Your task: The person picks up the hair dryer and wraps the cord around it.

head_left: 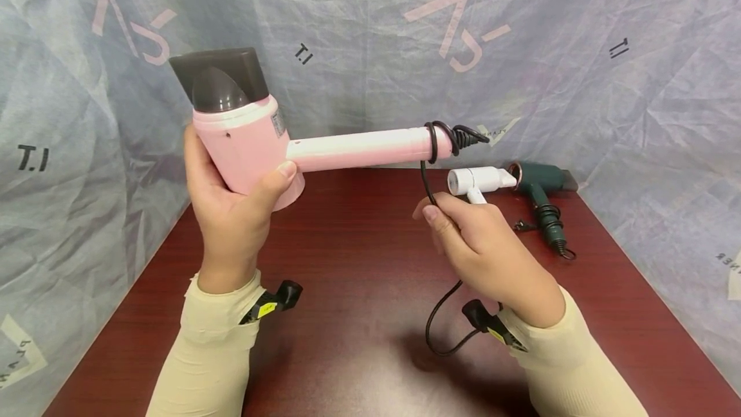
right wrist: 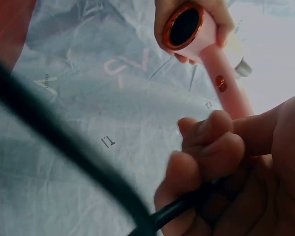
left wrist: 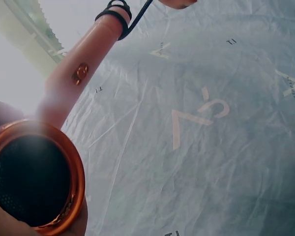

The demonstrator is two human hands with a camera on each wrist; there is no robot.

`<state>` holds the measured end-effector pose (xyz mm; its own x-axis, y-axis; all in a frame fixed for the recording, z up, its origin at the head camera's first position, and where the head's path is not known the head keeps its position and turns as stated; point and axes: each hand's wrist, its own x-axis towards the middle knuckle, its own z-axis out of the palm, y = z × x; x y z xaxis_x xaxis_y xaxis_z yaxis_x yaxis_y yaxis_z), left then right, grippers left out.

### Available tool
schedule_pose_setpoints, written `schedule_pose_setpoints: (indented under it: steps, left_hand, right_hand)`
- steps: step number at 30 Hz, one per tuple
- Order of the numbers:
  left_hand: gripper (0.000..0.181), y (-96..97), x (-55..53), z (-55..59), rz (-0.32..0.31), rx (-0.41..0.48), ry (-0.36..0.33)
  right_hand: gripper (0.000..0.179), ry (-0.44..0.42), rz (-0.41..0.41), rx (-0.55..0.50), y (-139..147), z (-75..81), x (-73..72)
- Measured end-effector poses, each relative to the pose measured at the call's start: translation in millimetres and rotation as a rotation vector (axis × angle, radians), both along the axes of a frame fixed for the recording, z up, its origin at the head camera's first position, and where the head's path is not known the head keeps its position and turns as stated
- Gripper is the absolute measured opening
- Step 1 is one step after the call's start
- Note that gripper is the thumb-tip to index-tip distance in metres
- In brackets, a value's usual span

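Note:
A pink hair dryer (head_left: 243,153) with a dark nozzle (head_left: 222,79) is held up above the table, its handle (head_left: 359,148) lying nearly level to the right. My left hand (head_left: 231,211) grips the dryer's body, thumb near the handle's root. In the left wrist view the copper-rimmed back grille (left wrist: 34,182) faces the camera. A black cord (head_left: 427,179) loops round the handle's end and runs down to my right hand (head_left: 486,250), which pinches it. More cord hangs in a loop below that hand. The right wrist view shows its curled fingers (right wrist: 206,152) round the cord.
At the table's (head_left: 347,262) back right lie a white hair dryer (head_left: 480,180) and a dark green hair dryer (head_left: 541,179), the green one with cord wound on its handle. A grey printed cloth (head_left: 359,31) hangs behind and at both sides.

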<state>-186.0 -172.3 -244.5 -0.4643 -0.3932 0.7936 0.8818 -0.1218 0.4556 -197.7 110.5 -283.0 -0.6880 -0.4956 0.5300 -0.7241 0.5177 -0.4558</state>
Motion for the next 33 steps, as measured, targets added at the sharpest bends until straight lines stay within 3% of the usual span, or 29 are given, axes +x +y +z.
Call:
schedule_pose_setpoints:
  steps: [7, 14, 22, 33]
  left_hand:
    - [0.088, -2.0, -6.0, -2.9, 0.112, -0.001, 0.042]
    - [0.089, -5.4, -9.5, -2.8, 0.207, -0.037, 0.058]
    - [0.089, -5.4, -9.0, -3.0, 0.215, -0.096, 0.030]
    - [0.092, -11.2, -4.4, -6.6, 0.220, -0.235, -0.089]
  right_hand:
    - [0.021, 0.016, -0.009, 0.098, 0, 0.1, 5.9]
    - [0.012, 0.139, -0.046, 0.102, 4, 3.6, 12.9]
    - [0.009, 0.317, -0.042, 0.014, 13, 12.1, 19.3]
    - [0.019, 0.444, -0.031, -0.091, 20, 19.2, 19.5]
